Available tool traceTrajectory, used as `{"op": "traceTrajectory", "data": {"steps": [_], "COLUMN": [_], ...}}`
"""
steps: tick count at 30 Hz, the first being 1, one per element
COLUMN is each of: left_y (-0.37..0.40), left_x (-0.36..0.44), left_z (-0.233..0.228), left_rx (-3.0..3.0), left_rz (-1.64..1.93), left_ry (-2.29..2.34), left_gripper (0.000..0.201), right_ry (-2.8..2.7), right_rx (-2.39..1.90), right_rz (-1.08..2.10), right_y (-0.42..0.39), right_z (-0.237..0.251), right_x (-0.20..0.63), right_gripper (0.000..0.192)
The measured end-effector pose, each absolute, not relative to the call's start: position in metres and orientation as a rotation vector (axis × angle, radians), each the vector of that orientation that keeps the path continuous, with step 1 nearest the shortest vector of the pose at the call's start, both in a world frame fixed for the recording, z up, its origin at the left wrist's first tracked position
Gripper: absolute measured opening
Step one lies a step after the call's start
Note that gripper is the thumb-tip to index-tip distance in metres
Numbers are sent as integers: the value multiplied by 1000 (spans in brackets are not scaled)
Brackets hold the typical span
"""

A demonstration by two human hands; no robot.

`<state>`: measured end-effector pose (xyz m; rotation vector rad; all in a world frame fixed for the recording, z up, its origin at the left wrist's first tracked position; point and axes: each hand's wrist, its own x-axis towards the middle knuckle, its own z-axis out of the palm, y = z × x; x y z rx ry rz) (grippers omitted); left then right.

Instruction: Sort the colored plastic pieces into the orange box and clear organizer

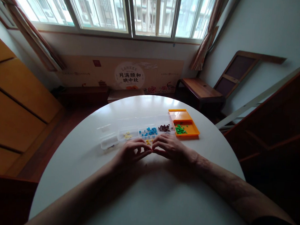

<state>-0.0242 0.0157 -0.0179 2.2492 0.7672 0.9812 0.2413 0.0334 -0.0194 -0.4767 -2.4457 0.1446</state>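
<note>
My left hand [132, 150] and my right hand [172, 146] meet fingertip to fingertip over the white table, both closed in a pinch. A tiny orange-red piece [151, 150] seems to show between the fingertips; its shape is too small to make out. Just behind the hands lies a clear plastic compartment box [110, 142], partly hidden by them. Its sections hold pale yellow pieces [127, 135], blue pieces [151, 130] and dark brown pieces [164, 128]. Small yellow pieces [149, 141] show just beyond my fingers.
Right of the clear box, an orange box [195, 132] lies with its lid [179, 114] folded back and small green pieces [181, 129] inside. All this rests on a round white table [149, 198]. Past its far edge are a wooden chair [201, 88] and a printed panel [103, 73] under the window.
</note>
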Motion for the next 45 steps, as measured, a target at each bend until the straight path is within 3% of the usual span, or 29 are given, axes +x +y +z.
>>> {"op": "traceTrajectory", "data": {"steps": [12,19,25,45], "left_y": [17,29,36,31], "left_x": [-27,-64,-79,-74], "left_z": [-11,8,14,15], "left_rx": [2322,2697,2611,2619], "left_rz": [969,989,928,965], "left_ry": [769,1368,1679,1699], "left_gripper": [23,24,22,30], "right_ry": [-2442,-2435,-2433,-2408], "right_rx": [-513,-698,-663,-612], "right_rz": [97,105,99,215], "right_y": [37,34,35,33], "right_z": [-24,-30,-34,-25], "right_x": [246,248,249,252], "right_gripper": [18,28,22,13]}}
